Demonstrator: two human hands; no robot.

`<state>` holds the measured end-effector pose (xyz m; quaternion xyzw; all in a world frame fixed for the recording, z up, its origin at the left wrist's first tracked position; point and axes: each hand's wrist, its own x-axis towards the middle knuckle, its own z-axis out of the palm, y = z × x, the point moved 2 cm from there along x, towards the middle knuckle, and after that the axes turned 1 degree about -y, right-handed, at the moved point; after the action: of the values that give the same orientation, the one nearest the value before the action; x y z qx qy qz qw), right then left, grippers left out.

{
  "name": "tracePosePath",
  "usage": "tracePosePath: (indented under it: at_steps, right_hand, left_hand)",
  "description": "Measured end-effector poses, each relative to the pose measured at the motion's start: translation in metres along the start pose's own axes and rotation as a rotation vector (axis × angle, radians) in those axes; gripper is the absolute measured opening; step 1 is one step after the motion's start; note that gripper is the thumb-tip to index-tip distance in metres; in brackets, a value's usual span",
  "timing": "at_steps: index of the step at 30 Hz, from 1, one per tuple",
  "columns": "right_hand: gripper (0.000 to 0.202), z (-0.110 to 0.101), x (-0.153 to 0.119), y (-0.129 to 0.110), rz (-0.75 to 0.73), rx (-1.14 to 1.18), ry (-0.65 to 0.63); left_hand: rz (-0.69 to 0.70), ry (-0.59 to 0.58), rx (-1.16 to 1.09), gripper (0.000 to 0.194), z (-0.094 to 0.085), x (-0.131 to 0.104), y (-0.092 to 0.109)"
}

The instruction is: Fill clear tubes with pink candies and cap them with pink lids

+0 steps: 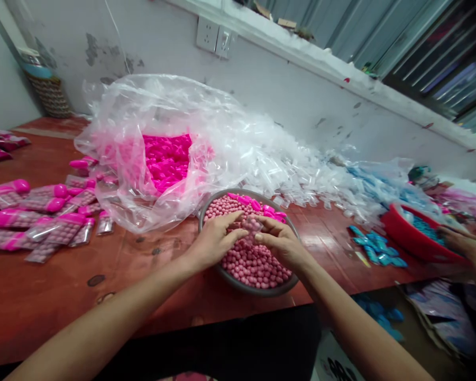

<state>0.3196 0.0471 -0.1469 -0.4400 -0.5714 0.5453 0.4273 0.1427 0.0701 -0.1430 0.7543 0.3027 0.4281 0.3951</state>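
A dark basin (275,291) on the table holds many small pink balls (257,267), with bright pink caps (262,205) lying at its far side. Above the balls, my left hand (216,241) and my right hand (283,243) meet at a small clear plastic container (252,225) with pink balls in it. The thumb and fingers of each hand close on it from either side. The fingers partly hide its shape. No cap shows on it.
Left lie several filled containers (55,233) with pink caps. A plastic bag (135,100) of pink caps stands behind the basin, beside heaped clear empty containers (269,159). At right, another person's hand (466,246) is at a red basin (396,238), near blue packets (375,246).
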Motion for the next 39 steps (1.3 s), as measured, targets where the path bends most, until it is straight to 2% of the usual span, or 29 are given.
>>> tracePosePath:
  at_steps: [4,13,18,22,25,27,30,35,39]
  right_hand:
    - [0.032,0.003,-0.005,-0.001,-0.034,0.013,0.009]
    - [0.031,-0.009,-0.009,-0.017,-0.314,-0.56,0.024]
    - [0.012,-0.004,-0.017,-0.013,-0.421,-0.711,0.131]
    - [0.01,-0.006,-0.022,-0.012,-0.313,-0.628,0.098]
    - [0.015,-0.029,-0.013,-0.019,-0.268,-0.615,0.226]
    - [0.016,-0.048,0.002,-0.026,-0.263,-0.757,0.344]
    - [0.019,-0.064,0.034,-0.031,-0.191,-1.063,0.329]
    - [0.032,-0.056,0.079,-0.024,0.025,-1.452,0.243]
    - [0.026,-0.046,0.079,-0.025,0.015,-1.504,0.205]
  left_hand:
    - [-0.003,-0.043,-0.105,0.019,0.013,0.007,0.001]
    - [-0.1,-0.221,-0.268,0.021,0.01,0.016,-0.002]
    - [-0.073,-0.205,-0.193,0.017,0.009,0.014,-0.003]
    - [-0.029,-0.073,-0.107,0.022,0.007,0.006,-0.002]
    - [-0.072,0.063,-0.128,0.027,0.006,0.003,-0.007]
    - [-0.084,0.123,-0.117,0.03,0.005,0.004,-0.009]
    - [-0.097,0.162,-0.141,0.028,0.003,0.006,-0.011]
    - [-0.165,0.16,-0.34,0.023,0.0,0.001,-0.012]
    - [-0.182,0.173,-0.428,0.022,-0.005,-0.002,-0.01]
